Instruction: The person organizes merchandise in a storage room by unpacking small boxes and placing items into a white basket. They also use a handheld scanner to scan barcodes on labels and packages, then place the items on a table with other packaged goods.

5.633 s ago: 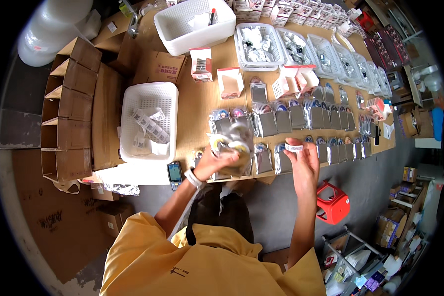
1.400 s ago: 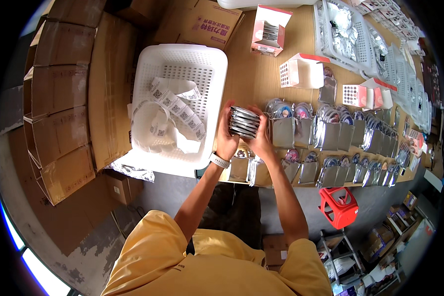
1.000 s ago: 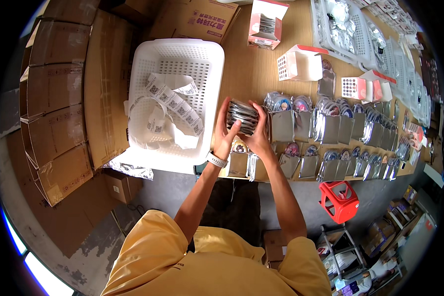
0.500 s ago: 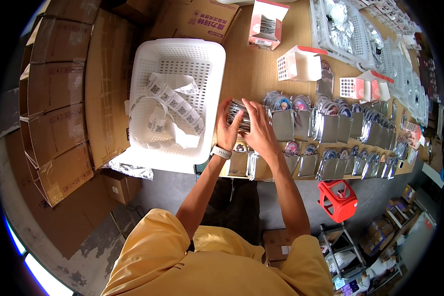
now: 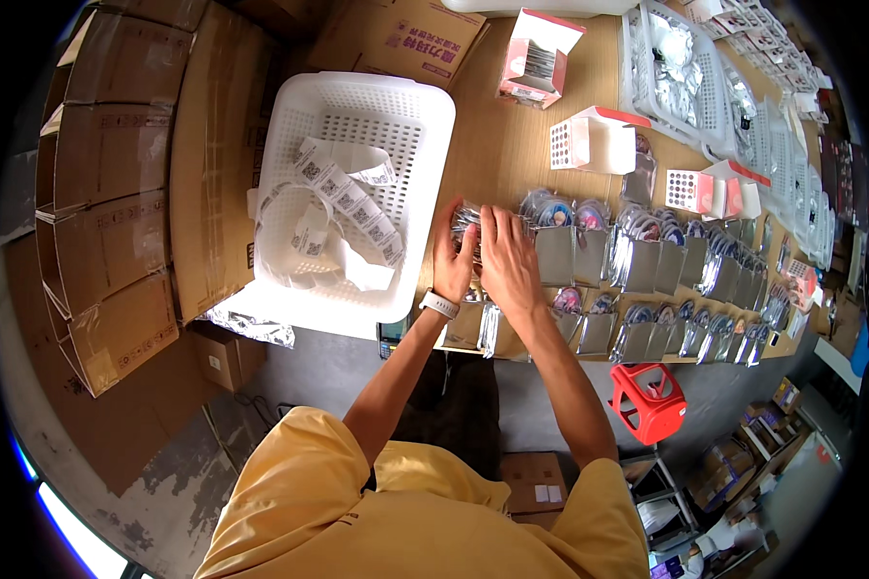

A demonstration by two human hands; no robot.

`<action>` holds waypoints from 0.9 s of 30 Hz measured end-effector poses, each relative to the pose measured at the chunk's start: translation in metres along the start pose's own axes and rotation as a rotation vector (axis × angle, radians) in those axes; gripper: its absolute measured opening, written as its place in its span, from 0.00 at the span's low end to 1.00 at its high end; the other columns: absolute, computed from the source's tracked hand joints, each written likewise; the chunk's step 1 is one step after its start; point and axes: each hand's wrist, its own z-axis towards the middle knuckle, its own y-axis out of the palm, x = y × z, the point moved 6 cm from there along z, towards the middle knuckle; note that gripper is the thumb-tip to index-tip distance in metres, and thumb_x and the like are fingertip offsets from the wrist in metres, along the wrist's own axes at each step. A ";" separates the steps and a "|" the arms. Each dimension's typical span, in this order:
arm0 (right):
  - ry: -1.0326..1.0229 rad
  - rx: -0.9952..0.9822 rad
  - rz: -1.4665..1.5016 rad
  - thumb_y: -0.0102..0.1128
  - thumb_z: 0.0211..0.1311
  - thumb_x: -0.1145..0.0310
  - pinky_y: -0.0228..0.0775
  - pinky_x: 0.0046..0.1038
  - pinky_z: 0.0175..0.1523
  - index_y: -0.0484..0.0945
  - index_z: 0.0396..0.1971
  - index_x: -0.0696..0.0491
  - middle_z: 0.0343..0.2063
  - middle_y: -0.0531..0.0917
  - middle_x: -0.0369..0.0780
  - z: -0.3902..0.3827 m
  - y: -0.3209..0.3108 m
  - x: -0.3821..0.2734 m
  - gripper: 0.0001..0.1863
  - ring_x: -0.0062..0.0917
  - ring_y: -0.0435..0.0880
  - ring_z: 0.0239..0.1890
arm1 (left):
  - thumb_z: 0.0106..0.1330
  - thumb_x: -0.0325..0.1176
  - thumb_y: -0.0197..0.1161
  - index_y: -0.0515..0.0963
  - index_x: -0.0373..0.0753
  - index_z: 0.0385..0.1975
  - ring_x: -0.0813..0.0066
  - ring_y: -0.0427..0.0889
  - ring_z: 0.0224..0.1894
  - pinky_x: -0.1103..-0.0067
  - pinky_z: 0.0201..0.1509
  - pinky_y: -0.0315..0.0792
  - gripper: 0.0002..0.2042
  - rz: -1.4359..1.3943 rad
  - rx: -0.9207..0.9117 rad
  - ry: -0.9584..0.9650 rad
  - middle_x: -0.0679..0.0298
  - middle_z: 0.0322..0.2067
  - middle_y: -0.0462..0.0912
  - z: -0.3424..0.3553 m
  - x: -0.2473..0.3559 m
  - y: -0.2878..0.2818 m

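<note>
Both hands meet over the wooden table, wrapped round a thick stack of thin silver foil packets (image 5: 465,216). My left hand (image 5: 453,262), with a pale band on its wrist, grips the left side, thumb along the front. From the right, my right hand (image 5: 508,262) closes on the stack, its fingers together across the top and far side; its thumb is mostly hidden. Right beside it stand silver packets with round colourful pieces (image 5: 553,246) showing at their tops. A second row of such packets (image 5: 601,328) runs along the near table edge.
A white perforated basket (image 5: 430,125) holding a curled label strip (image 5: 352,205) stands at left. Open white-and-red boxes (image 5: 589,145) lie beyond the rows. Clear plastic baskets (image 5: 637,72) line the far right. Stacked cartons (image 5: 116,159) fill the left. A red stool (image 5: 650,403) stands below the table.
The view has shifted slightly. Both hands stay on the stack; my right hand's fingers have drawn closer together, covering more of the packets.
</note>
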 end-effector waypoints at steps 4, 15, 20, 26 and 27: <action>0.038 -0.024 -0.048 0.62 0.53 0.73 0.73 0.39 0.51 0.65 0.57 0.59 0.51 0.73 0.44 0.000 0.009 -0.001 0.30 0.36 0.74 0.53 | 0.70 0.23 0.52 0.53 0.35 0.70 0.63 0.57 0.71 0.71 0.73 0.52 0.29 -0.104 -0.053 0.032 0.54 0.68 0.59 -0.002 0.015 0.004; 0.021 -0.036 -0.148 0.62 0.50 0.77 0.84 0.29 0.31 0.66 0.58 0.54 0.44 0.75 0.44 0.007 0.019 -0.008 0.31 0.41 0.77 0.50 | 0.76 0.57 0.37 0.60 0.38 0.68 0.66 0.60 0.69 0.68 0.70 0.56 0.31 -0.485 -0.086 -0.181 0.60 0.67 0.62 -0.005 0.004 0.000; -0.009 -0.067 -0.027 0.64 0.46 0.78 0.82 0.35 0.31 0.67 0.57 0.54 0.41 0.77 0.48 0.011 0.013 0.003 0.34 0.41 0.80 0.45 | 0.76 0.52 0.42 0.52 0.34 0.71 0.64 0.46 0.75 0.67 0.76 0.40 0.32 -0.370 -0.077 -0.206 0.54 0.72 0.51 -0.016 0.014 -0.002; 0.176 0.042 0.591 0.78 0.40 0.68 0.79 0.35 0.51 0.65 0.58 0.57 0.51 0.78 0.51 0.014 -0.046 0.043 0.42 0.41 0.82 0.50 | 0.75 0.37 0.48 0.54 0.34 0.69 0.61 0.52 0.73 0.66 0.75 0.46 0.26 -0.134 -0.075 0.062 0.54 0.70 0.54 -0.026 0.083 -0.002; 0.232 0.058 0.780 0.77 0.41 0.68 0.79 0.33 0.51 0.65 0.58 0.57 0.50 0.79 0.50 0.007 -0.065 0.055 0.41 0.40 0.83 0.48 | 0.74 0.35 0.49 0.55 0.35 0.68 0.61 0.53 0.72 0.64 0.74 0.49 0.26 -0.173 -0.063 0.093 0.54 0.69 0.55 -0.024 0.096 0.002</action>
